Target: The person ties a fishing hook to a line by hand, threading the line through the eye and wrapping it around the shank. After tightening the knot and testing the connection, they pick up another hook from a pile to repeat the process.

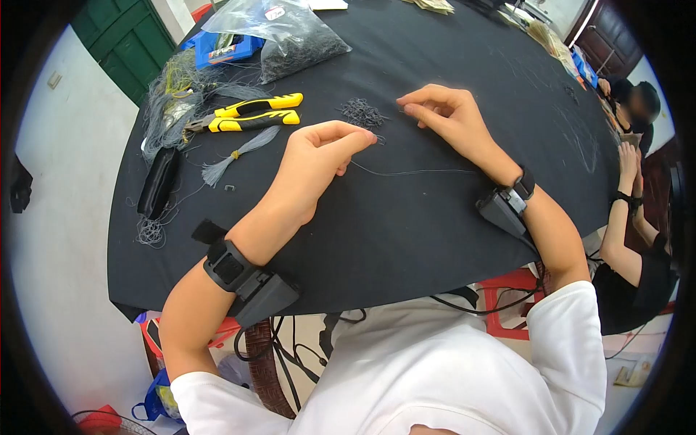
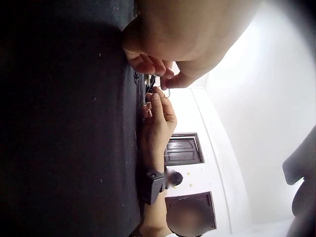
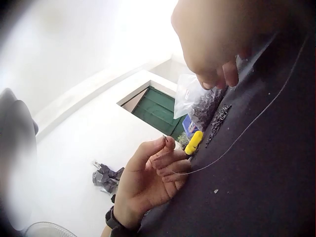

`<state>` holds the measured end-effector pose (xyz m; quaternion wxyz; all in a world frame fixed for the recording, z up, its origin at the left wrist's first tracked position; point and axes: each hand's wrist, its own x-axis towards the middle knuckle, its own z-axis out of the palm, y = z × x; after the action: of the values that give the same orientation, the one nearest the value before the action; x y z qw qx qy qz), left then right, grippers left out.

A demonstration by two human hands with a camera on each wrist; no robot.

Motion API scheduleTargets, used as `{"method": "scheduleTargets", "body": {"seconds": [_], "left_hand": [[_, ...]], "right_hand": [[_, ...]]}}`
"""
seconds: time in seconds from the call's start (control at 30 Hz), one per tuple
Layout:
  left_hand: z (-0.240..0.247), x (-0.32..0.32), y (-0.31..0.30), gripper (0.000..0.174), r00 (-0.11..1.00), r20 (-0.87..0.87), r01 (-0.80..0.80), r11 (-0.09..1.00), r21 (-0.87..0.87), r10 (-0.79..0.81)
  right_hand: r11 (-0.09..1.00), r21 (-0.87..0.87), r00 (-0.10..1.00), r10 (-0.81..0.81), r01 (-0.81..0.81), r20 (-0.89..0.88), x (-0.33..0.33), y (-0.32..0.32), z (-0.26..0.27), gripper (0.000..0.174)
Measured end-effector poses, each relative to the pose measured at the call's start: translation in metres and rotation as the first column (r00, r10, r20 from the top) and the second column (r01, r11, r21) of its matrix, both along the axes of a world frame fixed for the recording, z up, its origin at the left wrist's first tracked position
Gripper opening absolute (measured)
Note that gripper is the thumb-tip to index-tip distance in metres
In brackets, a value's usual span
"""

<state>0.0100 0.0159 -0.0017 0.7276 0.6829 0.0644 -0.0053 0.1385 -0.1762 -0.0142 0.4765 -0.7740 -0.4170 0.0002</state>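
My left hand (image 1: 319, 156) pinches a small fish hook between thumb and index fingertip; the hook's curved bend (image 2: 168, 95) shows below the fingertips in the left wrist view. A thin, clear fishing line (image 1: 420, 172) runs from beneath this hand across the black cloth toward the right wrist. Just right of the hooks, my right hand (image 1: 453, 119) has its thumb and index fingertips close together; I cannot tell whether anything is between them. A loose pile of dark fish hooks (image 1: 362, 112) lies on the cloth just beyond and between both hands.
Yellow-and-black pliers (image 1: 254, 114) lie left of the hooks, beside a tied bundle of line (image 1: 239, 156). Tangled line (image 1: 174, 101), a black case (image 1: 158, 183) and a clear bag of dark hooks (image 1: 304, 54) are farther left. Another person (image 1: 627, 225) sits at the right.
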Motion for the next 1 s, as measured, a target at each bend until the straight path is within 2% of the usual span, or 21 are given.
{"method": "scheduleTargets", "body": {"seconds": [0.43, 0.6, 0.73, 0.83, 1.0], "left_hand": [[-0.003, 0.001, 0.004, 0.016, 1.000, 0.001, 0.005, 0.998, -0.059, -0.005], [0.001, 0.002, 0.000, 0.019, 1.000, -0.020, -0.013, 0.999, -0.045, 0.012], [0.004, 0.008, -0.008, 0.020, 1.000, 0.003, -0.009, 0.999, -0.038, 0.009], [0.010, 0.012, -0.015, 0.016, 0.997, 0.082, -0.007, 0.997, -0.076, 0.013], [0.004, 0.014, -0.024, 0.016, 0.998, 0.059, 0.002, 0.996, -0.089, 0.003]], "right_hand": [[0.999, 0.020, 0.998, 0.029, -0.028, -0.061, -0.001, 0.000, 0.003, 0.017], [0.985, 0.155, 0.983, 0.099, -0.075, -0.155, 0.000, 0.002, 0.001, 0.021], [0.960, 0.268, 0.966, 0.141, -0.080, -0.218, -0.015, 0.002, 0.021, 0.025], [0.970, 0.239, 0.951, 0.111, -0.040, -0.289, -0.030, 0.000, 0.039, 0.023], [0.979, 0.187, 0.913, 0.144, -0.076, -0.383, -0.049, -0.011, 0.044, 0.019]]}}
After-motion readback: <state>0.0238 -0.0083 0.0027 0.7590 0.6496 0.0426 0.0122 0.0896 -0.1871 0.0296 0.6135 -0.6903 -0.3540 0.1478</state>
